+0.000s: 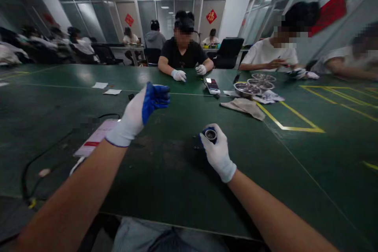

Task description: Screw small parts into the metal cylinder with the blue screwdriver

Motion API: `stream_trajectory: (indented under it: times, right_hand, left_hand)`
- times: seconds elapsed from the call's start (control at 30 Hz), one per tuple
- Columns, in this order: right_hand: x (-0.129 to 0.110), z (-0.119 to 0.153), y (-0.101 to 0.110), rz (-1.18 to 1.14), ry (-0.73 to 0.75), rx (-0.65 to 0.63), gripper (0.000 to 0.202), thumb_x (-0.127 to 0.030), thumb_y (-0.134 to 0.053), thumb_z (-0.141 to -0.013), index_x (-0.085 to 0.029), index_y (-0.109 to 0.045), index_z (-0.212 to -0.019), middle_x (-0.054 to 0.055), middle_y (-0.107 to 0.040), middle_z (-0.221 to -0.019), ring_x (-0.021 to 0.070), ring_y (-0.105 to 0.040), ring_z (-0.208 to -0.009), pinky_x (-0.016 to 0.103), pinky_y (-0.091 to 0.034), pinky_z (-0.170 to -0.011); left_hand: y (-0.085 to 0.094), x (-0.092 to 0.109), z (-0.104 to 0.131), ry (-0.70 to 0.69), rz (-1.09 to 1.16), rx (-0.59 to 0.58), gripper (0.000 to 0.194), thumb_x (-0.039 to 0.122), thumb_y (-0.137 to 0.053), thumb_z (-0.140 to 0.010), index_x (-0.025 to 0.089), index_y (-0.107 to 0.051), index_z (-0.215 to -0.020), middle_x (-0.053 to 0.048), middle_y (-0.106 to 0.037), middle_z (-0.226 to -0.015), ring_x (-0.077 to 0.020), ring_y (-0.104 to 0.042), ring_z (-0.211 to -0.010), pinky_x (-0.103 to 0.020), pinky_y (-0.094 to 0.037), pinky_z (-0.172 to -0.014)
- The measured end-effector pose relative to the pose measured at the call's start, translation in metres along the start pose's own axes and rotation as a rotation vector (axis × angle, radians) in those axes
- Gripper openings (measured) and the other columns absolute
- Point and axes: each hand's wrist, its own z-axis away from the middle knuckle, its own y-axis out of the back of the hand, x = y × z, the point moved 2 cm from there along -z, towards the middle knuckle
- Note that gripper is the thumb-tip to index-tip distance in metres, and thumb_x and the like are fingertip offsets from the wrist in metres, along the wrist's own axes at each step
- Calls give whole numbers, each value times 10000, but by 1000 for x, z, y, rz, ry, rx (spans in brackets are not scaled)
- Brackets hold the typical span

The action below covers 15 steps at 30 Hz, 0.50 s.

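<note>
My left hand [144,109], in a white glove with a blue palm, is raised over the green table [165,189]. Its fingers are stretched out to the right and hold nothing. On the right, my right hand [217,147] wraps its gloved fingers round a small dark cylinder [210,134] with a pale ring at its top. The cylinder's ringed end faces up; its lower part is hidden by the hand. Several tiny parts [196,147] lie on the table just left of my right hand.
A pink-and-white box [96,138] and black cables lie at left. Farther back are metal bowls [247,89], a beige cloth [243,108], a phone-like device [212,86] and white papers [112,91]. Across the table sit people, one with gloved hands [178,75].
</note>
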Motion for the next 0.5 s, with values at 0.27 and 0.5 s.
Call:
stream_trajectory:
  times: [0.27,0.5]
  right_hand:
    - [-1,4,-7,68,35,65,121,-334,-613,-820,-242,-535,-811,-8,-584,-710,187,-547,-658,312,-454,-608]
    - [-6,3,-9,111,134,111,112,-320,-605,-826,-239,-528,-836,5,-593,-757,193,-566,-690,333,-485,-653]
  left_hand:
    - [22,-52,169,-7,-1063,-166,791,642,-525,-917,161,-457,-1542,-204,-512,-1566,-421,-465,-1454,-609,-383,-1188]
    - [-88,-51,132,57,-1085,-343,1042,734,-550,-869,56,-287,-1615,-275,-283,-1677,-449,-256,-1559,-621,-208,-1262]
